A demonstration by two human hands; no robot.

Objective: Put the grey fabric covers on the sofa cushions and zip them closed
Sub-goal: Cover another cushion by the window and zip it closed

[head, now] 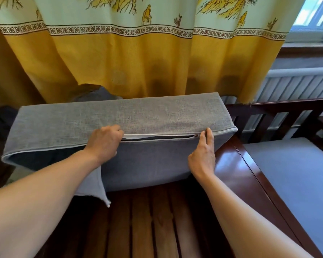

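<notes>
Cushion (119, 116) in grey cover (147, 161) stands on edge on wooden slats (147, 220). Zip (157, 137) partly undone. Left hand (103, 142) clenches cover at open seam. Right hand (202, 153) pinches zip pull (196, 135) near right end.

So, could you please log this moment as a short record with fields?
cushion: grey cover on, standing on edge on the slatted wooden sofa frame
zip: open between the hands, zip pull near the right end
left hand: grips the cover at the open seam
right hand: fingers at the zip pull
background: yellow curtain
</notes>
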